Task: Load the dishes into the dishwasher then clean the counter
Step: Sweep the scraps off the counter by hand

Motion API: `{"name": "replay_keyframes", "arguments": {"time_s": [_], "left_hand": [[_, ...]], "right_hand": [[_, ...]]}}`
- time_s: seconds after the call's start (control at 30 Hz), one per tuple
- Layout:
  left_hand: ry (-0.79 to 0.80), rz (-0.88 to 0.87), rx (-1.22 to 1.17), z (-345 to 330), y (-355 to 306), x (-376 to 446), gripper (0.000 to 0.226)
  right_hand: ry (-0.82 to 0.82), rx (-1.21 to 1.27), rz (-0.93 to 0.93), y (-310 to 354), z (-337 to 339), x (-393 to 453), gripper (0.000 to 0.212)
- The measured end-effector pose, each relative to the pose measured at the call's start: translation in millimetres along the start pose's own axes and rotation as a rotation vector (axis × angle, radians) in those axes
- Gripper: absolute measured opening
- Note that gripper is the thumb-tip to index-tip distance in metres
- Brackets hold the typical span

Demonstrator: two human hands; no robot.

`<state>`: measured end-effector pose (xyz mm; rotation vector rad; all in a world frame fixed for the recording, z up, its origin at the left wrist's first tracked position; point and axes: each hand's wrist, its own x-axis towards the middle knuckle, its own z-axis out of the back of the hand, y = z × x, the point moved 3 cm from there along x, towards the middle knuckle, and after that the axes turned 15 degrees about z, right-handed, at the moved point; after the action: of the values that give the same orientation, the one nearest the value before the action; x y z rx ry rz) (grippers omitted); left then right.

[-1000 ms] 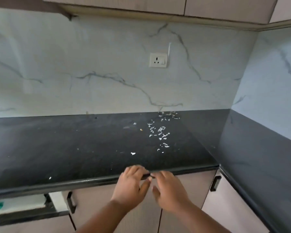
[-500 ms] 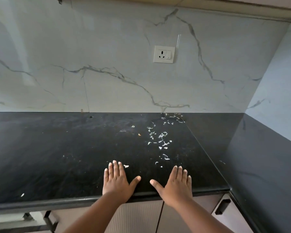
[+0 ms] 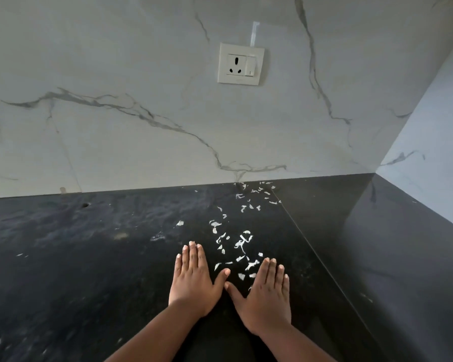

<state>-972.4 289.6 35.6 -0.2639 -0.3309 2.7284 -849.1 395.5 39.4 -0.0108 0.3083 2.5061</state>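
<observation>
Both hands lay flat on the black counter [image 3: 89, 257] with fingers straight, holding nothing. The left hand [image 3: 194, 282] and right hand [image 3: 267, 296] sat side by side, thumbs almost touching. Little white scraps [image 3: 242, 241] were scattered between the hands and beyond them, up to the wall [image 3: 141, 74].
</observation>
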Motion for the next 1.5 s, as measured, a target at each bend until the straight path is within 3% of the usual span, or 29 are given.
{"name": "replay_keyframes", "arguments": {"time_s": [0.17,0.27,0.37,0.43,0.67,0.83,1.0,1.23,1.5], "left_hand": [[0.023,-0.049,-0.071,7.5,-27.0,37.1,0.102],[-0.011,-0.115,-0.238,28.5,-33.9,71.3,0.106],[0.036,-0.164,-0.325,54.5,-46.4,111.5,0.098],[0.087,-0.208,-0.326,65.0,-63.5,136.2,0.091],[0.236,-0.368,-0.049,42.2,-146.6,213.0,0.085],[0.239,-0.404,0.113,16.9,-176.8,253.3,0.094],[0.217,-0.454,0.133,9.9,-188.1,270.1,0.092],[0.233,-0.48,0.096,7.2,-186.4,266.7,0.086],[0.37,-0.477,0.031,15.0,-129.8,218.2,0.098]], "right_hand": [[-0.009,0.074,0.125,-16.1,12.4,52.7,0.128],[-0.113,0.315,0.227,-43.4,37.8,97.7,0.116],[-0.195,0.419,0.188,-88.5,74.5,152.4,0.103],[-0.133,0.344,0.195,-113.8,92.7,191.3,0.098],[0.106,0.173,0.319,-154.3,91.3,296.6,0.114],[0.095,0.102,0.451,-152.9,70.8,339.4,0.121],[0.054,0.039,0.575,-150.1,62.8,352.9,0.114],[0.131,0.026,0.798,-115.0,55.7,339.8,0.095],[0.2,0.077,0.988,-82.4,44.5,279.9,0.082]]}}
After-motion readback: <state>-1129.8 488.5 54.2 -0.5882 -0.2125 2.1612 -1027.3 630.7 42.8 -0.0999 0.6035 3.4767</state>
